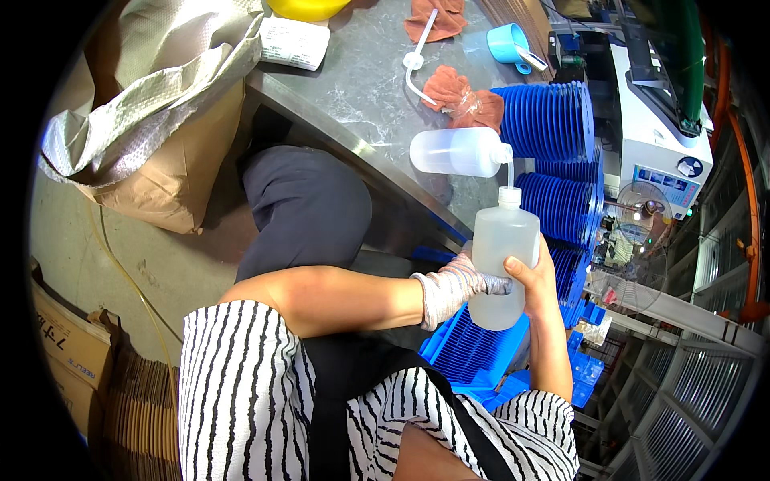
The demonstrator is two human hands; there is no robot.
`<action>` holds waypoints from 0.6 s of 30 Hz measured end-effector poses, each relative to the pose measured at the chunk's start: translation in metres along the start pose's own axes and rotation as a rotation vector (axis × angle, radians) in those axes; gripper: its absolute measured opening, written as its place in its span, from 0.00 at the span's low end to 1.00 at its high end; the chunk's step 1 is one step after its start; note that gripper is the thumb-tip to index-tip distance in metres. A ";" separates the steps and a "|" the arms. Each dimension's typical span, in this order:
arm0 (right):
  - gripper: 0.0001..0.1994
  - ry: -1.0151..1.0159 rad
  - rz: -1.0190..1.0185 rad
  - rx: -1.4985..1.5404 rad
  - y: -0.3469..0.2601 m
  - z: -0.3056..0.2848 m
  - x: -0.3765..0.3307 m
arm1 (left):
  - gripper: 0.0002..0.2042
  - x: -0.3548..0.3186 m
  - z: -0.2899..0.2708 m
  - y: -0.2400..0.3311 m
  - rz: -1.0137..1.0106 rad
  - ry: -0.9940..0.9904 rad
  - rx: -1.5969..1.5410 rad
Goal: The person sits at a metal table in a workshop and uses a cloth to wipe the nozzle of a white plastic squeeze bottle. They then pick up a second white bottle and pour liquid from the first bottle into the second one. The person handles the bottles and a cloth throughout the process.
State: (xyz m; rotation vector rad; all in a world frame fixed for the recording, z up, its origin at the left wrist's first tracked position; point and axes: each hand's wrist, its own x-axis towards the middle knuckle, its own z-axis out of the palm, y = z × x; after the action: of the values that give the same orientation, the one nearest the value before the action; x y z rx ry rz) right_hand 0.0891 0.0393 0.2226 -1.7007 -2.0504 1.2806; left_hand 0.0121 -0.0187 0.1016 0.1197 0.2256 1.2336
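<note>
Marbled table (357, 88), pale floor (80, 256). Left hand (459, 285) and right hand (536, 277) grip a translucent bottle (502, 240) beside a part-filled second bottle (459, 152)

The large cylindrical plastic bottle (504, 240) is translucent white, the marbled tabletop (345, 84) grey with white veins. The stacked round discs (545, 120) are deep blue; the fabric sleeve (241, 377) is white with wavy black stripes.

We have the bottle (504, 272) between our left hand (459, 290) and right hand (539, 276) | second bottle (453, 152) beyond it on the table (361, 88) | tube (414, 61) and cloths (463, 98) behind that | discs (547, 122) right of both bottles | bag (164, 160) left of our table
</note>
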 end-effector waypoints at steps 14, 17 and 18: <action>0.40 0.001 0.004 0.021 0.000 0.001 0.001 | 0.35 0.002 -0.004 -0.008 0.057 -0.018 0.006; 0.40 0.003 0.000 0.013 0.001 0.000 0.001 | 0.35 0.000 -0.002 -0.001 0.041 -0.017 0.012; 0.40 0.001 -0.005 0.011 0.002 -0.001 0.001 | 0.36 0.000 -0.001 -0.002 0.040 -0.008 -0.001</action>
State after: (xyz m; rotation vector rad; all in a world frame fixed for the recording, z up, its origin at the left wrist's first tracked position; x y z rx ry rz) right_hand 0.0907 0.0408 0.2214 -1.6907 -2.0419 1.2869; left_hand 0.0137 -0.0194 0.1000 0.1282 0.2166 1.2729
